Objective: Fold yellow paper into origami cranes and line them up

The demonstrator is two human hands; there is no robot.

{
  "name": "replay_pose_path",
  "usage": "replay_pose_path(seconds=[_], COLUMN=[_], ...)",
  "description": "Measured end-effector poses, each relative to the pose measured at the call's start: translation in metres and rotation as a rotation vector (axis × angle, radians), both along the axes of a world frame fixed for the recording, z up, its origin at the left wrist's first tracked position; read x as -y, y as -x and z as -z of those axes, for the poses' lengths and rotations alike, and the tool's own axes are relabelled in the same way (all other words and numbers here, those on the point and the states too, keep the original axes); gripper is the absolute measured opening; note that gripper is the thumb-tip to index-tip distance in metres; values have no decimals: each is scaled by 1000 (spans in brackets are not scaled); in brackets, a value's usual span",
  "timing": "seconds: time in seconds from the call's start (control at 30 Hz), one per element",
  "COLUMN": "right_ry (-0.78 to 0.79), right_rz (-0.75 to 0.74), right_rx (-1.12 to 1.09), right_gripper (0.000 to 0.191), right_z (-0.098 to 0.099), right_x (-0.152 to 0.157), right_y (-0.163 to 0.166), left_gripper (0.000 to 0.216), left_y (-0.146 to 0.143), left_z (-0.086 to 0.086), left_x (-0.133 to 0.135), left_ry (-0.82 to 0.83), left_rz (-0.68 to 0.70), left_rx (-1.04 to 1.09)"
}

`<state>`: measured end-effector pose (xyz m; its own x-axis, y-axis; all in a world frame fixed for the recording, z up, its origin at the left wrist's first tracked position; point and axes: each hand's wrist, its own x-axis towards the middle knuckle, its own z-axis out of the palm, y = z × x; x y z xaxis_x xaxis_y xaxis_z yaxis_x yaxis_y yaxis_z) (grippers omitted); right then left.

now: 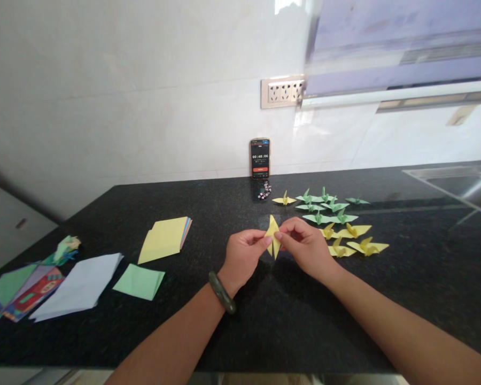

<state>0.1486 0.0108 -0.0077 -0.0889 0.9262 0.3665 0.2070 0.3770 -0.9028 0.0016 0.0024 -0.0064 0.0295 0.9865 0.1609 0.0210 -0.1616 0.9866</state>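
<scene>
Between my two hands is a piece of folded yellow paper, a narrow diamond with a slit at its lower end. My left hand pinches its left edge between thumb and fingers; a dark green bangle circles that wrist. From the other side, my right hand grips the paper with its thumb on the front face. Just beyond the right hand stand several finished paper cranes, yellow ones nearer and green ones farther back. A single yellow crane sits ahead of the hands.
On the dark counter, a stack of coloured paper, a green sheet and white sheets lie to the left. A phone showing a timer leans on the wall behind a beaded bracelet. A sink is at right.
</scene>
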Motion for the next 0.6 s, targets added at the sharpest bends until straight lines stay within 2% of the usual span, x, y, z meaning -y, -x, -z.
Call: replay_pose_path(seconds=[0.17, 0.4, 0.6], right_ry=[102, 263, 308], right_rz=[-34, -159, -156], right_rx=[-73, -299, -263], right_gripper=[23, 38, 28], right_z=[-1, -2, -4], right_x=[1, 1, 2], right_y=[2, 5, 3], left_gripper=[19, 24, 24], left_y=[-1, 1, -1], left_z=[2, 3, -1], left_x=[-1, 1, 3], left_ry=[31, -9, -9], left_rz=[10, 50, 76], left_rx=[75, -26, -109])
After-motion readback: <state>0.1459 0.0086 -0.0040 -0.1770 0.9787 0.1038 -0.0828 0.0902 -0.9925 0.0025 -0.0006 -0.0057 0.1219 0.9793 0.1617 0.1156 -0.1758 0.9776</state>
